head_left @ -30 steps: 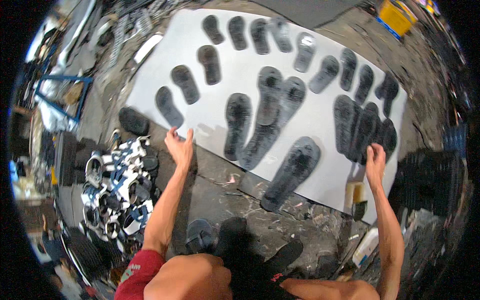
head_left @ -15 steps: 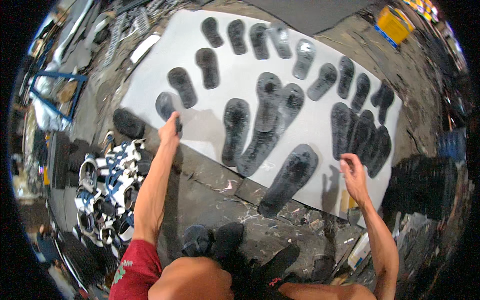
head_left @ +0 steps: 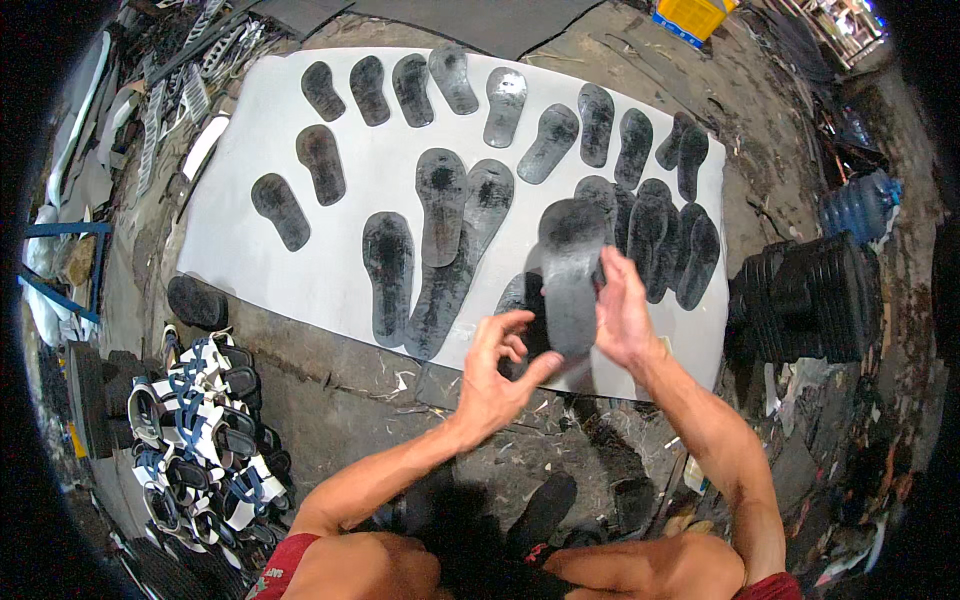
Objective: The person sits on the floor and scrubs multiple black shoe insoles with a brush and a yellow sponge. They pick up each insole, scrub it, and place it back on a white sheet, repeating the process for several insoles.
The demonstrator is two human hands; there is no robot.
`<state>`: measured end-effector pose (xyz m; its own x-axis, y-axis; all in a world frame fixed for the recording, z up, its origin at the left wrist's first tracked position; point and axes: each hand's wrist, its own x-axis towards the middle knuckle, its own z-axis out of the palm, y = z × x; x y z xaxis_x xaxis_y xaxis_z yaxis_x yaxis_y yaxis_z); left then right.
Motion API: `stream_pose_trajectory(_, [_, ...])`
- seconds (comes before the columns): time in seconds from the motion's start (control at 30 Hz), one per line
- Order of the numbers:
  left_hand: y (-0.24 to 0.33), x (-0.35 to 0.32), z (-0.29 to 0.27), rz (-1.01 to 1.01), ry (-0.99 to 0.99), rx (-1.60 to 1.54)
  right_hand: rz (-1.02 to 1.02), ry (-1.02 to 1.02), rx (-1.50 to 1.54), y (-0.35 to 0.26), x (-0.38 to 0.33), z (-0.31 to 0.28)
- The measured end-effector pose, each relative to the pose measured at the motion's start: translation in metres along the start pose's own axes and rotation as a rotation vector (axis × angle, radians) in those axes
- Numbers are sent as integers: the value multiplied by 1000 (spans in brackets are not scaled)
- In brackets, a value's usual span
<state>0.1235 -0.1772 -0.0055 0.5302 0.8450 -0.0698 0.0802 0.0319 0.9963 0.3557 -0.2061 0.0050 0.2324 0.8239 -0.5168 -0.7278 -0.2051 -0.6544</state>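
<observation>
A dark grey shoe sole [head_left: 572, 275] is held up above the white sheet, toe end away from me. My right hand [head_left: 628, 312] grips its right edge, thumb and fingers closed on it. My left hand [head_left: 500, 370] is beside the sole's lower left end, fingers partly curled and thumb stretched apart, with nothing in it. Many similar soles lie on the white sheet [head_left: 235, 235], some in a curved row along the far side. Larger soles overlap in the middle, one being the long sole [head_left: 388, 275]. The held sole partly hides another sole [head_left: 515, 293] beneath it.
At lower left lies a heap of white and navy sandals [head_left: 205, 440], with a loose black sole [head_left: 197, 302] above it. A stack of black sheets [head_left: 805, 300] stands to the right beside a blue plastic bottle [head_left: 860, 207]. A yellow box [head_left: 693, 18] sits far back.
My left hand has left the sheet's left side and come to the centre; the sole there is gone from its spot. My right hand has moved left and now grips a raised sole.
</observation>
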Motion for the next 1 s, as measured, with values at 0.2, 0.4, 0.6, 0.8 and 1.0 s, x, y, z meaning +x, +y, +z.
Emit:
stream_pose_trajectory(0.2, [-59, 90, -87, 3, 426, 237, -171, 191, -252, -43, 74, -74])
stream_pose_trajectory(0.4, [-140, 209, -246, 54, 809, 1012, -252, 538, -803, -5, 59, -118])
stream_pose_trajectory(0.6, [-167, 280, -280, -174, 593, 1140, -294, 406, -1013, 6, -15, -89])
stream_pose_trajectory(0.8, [-131, 290, -274, -474, 634, 761, -236, 274, -1003, 2, -39, -75])
stream_pose_trajectory(1.0, [-127, 216, -260, -211, 614, -25, 58, -26, -632, 13, -2, -40])
